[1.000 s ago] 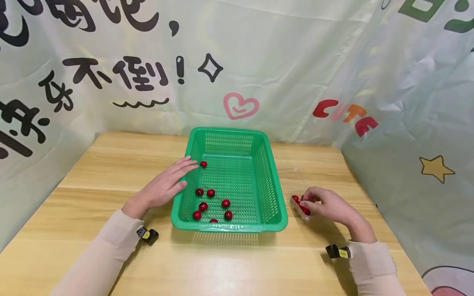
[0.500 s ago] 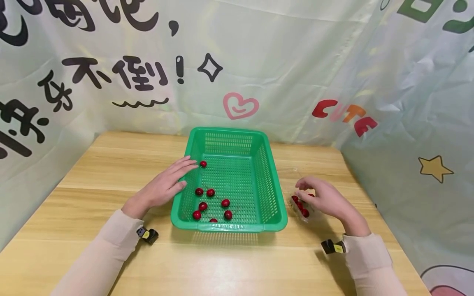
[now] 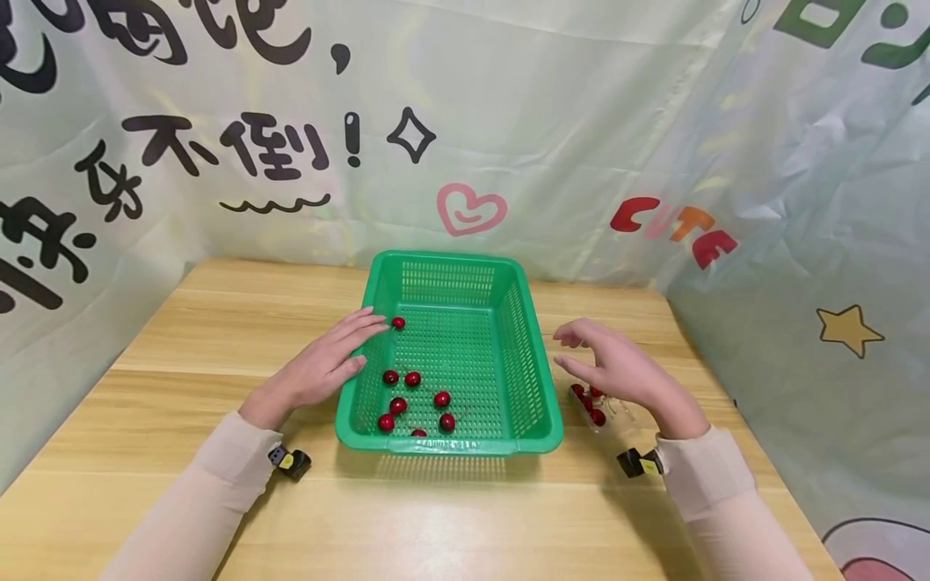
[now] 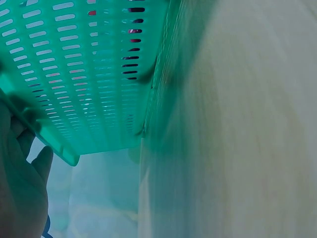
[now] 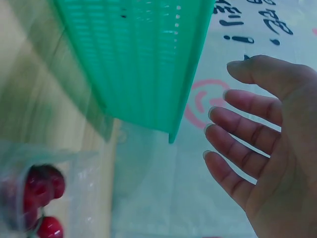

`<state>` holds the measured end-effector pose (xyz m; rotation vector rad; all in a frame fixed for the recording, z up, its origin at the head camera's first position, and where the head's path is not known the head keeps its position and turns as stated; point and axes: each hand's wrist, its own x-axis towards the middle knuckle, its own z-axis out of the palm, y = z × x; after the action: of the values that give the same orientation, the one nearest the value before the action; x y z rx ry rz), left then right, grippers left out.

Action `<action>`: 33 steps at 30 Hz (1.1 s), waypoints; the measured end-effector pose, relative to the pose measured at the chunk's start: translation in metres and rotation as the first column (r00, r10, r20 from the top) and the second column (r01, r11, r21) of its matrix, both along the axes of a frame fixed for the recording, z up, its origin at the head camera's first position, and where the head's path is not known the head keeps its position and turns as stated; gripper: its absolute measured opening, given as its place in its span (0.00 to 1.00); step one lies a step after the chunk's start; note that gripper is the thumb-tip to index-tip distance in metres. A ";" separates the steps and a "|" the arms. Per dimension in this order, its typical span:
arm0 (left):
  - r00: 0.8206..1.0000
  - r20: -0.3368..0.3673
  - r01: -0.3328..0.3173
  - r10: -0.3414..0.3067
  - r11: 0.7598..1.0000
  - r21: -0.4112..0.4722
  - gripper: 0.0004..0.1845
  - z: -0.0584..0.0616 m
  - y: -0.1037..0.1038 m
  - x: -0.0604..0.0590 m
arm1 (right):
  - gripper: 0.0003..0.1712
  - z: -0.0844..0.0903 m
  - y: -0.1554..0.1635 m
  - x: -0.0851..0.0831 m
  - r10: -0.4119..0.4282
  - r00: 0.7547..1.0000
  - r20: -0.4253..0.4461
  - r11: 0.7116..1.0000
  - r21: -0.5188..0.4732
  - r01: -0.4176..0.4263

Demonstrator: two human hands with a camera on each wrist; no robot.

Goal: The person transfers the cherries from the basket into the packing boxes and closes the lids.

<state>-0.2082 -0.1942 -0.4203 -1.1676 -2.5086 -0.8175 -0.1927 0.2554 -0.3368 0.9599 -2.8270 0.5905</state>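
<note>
I logged the left hand (image 3: pixel 320 369) lying flat against the left rim of the green basket (image 3: pixel 539 407), fingers straight and relaxed, tips reaching over the rim near 1 cherry (image 3: pixel 398 323) that sat high on the left wall inside. It gripped nothing. In the left wrist view I saw only the basket's slotted wall (image 4: pixel 89 74) close up, the tabletop beside it, and part of the hand (image 4: pixel 20 188) at the lower left.

The right hand (image 3: pixel 617 367) hovered above the table (image 3: pixel 218 323), just right of the basket, fingers spread and loosely extended, palm empty. The right wrist view confirmed this: open palm and 4 fingers (image 5: pixel 237 129) with nothing between them, and the basket's corner (image 5: pixel 148 74) ahead.

Below that hand, on the table, lay a clear plastic pack (image 3: pixel 606 411) with several cherries (image 3: pixel 592 403) inside; I could not count them exactly. The right wrist view showed the pack (image 5: pixel 74 198) at lower left with red fruit (image 5: pixel 42 186) in it.

Inside the basket I counted 6 more cherries (image 3: pixel 414 399) clustered at the near left of the floor, 1 partly hidden by the front rim. The hand and the pack were apart, not touching.
</note>
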 end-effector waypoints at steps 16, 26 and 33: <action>1.000 -0.013 0.006 -0.006 1.000 -0.005 0.26 0.000 -0.001 -0.001 | 0.25 0.040 -0.061 -0.013 0.185 0.974 -0.128 0.982 0.068 -0.178; 1.000 -0.011 0.003 -0.003 1.000 -0.004 0.26 0.000 -0.001 -0.001 | 0.26 0.050 -0.097 -0.022 0.261 0.950 -0.173 0.965 0.059 -0.255; 1.000 -0.003 0.000 0.000 1.000 -0.012 0.26 0.000 -0.001 0.000 | 0.24 0.051 -0.122 -0.028 0.245 0.957 -0.153 0.969 0.021 -0.245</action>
<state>-0.2078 -0.1952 -0.4203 -1.1718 -2.5140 -0.8010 -0.2207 0.1337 -0.2860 1.3088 -2.5925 0.5114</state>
